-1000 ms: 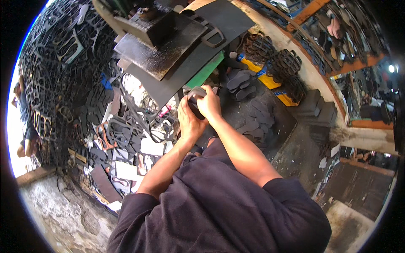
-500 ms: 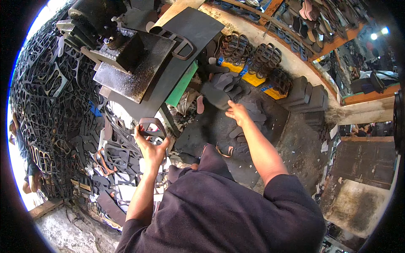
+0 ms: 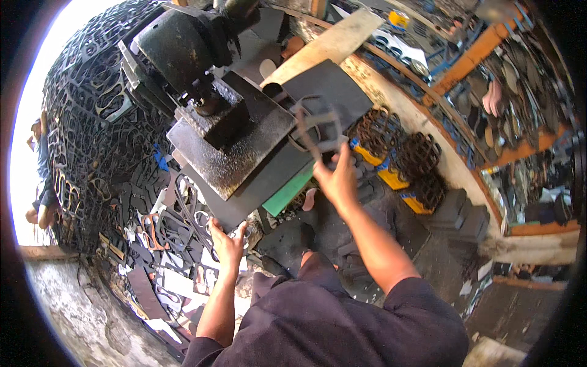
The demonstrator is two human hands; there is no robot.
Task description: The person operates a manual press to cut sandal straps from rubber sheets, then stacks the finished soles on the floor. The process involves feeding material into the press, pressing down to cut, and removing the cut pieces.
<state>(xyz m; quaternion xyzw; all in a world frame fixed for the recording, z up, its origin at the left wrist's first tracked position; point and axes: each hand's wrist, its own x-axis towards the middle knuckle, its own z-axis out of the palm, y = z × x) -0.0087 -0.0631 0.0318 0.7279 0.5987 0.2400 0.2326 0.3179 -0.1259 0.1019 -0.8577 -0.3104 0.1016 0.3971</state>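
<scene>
My right hand [image 3: 337, 182] is closed on a sole-shaped cutting die [image 3: 335, 125], a thin metal frame blurred by motion, raised over the far right part of a dark flat sheet [image 3: 339, 92]. Behind it on the sheet is another dark loop-shaped frame [image 3: 298, 139], partly hidden. My left hand [image 3: 227, 244] is at the sheet's near corner, thumb and fingers on either side of it; the fingertips are partly hidden. The sheet passes under the metal plate [image 3: 227, 164] of a black press [image 3: 183, 52].
Offcuts [image 3: 177, 238] heap at the left below a tall pile of cut-out scraps [image 3: 85, 134]. A green board [image 3: 288, 192] juts out under the sheet. More dies [image 3: 416, 156] stand on yellow boxes [image 3: 391, 178] at the right, near stacked dark blocks [image 3: 455, 211]. Another person [image 3: 41, 183] is at far left.
The frame has passed from my left hand to my right and moved over the sheet. The dark sole piece has left my right hand. My left hand has come to the sheet's corner.
</scene>
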